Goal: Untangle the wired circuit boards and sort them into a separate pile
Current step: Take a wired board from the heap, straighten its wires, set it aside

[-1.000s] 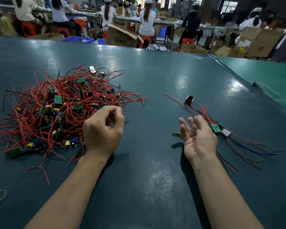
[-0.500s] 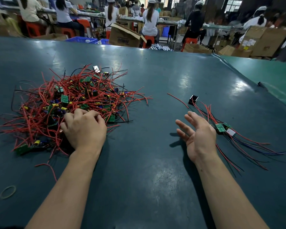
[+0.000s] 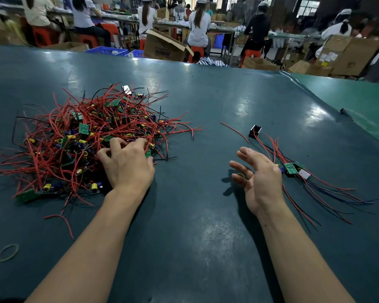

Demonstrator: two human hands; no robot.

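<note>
The tangle [image 3: 92, 145] is lying at left on the table [image 3: 206, 237]. The left hand [image 3: 127, 165] is digging curled fingers into its near right edge, gripping wires. The right hand [image 3: 258, 178] is hovering relaxed and empty, just left of the sorted boards [image 3: 293, 168].

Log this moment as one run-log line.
left hand: fingers curled into tangled pile | right hand: open, idle | sorted pile: beside right hand | stage: picking next board
</note>
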